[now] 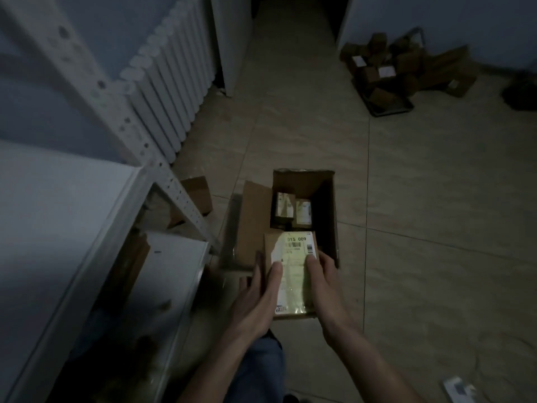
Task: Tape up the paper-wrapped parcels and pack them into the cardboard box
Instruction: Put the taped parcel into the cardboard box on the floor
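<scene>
A brown paper-wrapped parcel with a white shipping label is held over the near end of an open cardboard box on the floor. My left hand grips its left side, thumb across the label. My right hand grips its right side, thumb on the label too. Two smaller labelled parcels stand side by side inside the box at its far end. The box's left flap lies folded outward.
A white metal shelf rack fills the left, with a radiator behind it. A small carton sits by the rack's leg. A pile of brown parcels on a trolley lies far right. A white object lies near bottom right.
</scene>
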